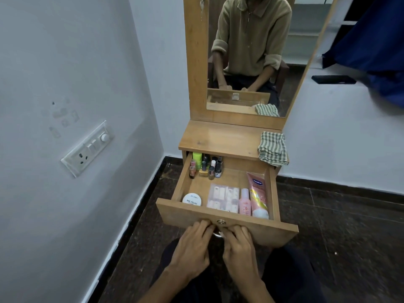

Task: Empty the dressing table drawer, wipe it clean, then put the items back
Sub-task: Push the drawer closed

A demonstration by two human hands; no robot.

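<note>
both hands sit nearest the camera at the drawer (pixel 227 228) front, meeting around its ring handle (pixel 218 234). left hand (pixel 192 243) and right hand (pixel 238 246) have fingers curled at the ring; whether they truly grip it or only touch cannot be told, as the fingers hide it. drawer stands pulled well out, still full: polish bottles (pixel 207 166) at back left, jar (pixel 192 199) at front left, nail pack (pixel 223 198), pink bottle (pixel 244 202) and tube (pixel 258 193) at front right. cloth (pixel 273 148) lies on the tabletop's right edge. risk, as judged: a further pull may bring the drawer off its runners or topple the upright bottles.
</note>
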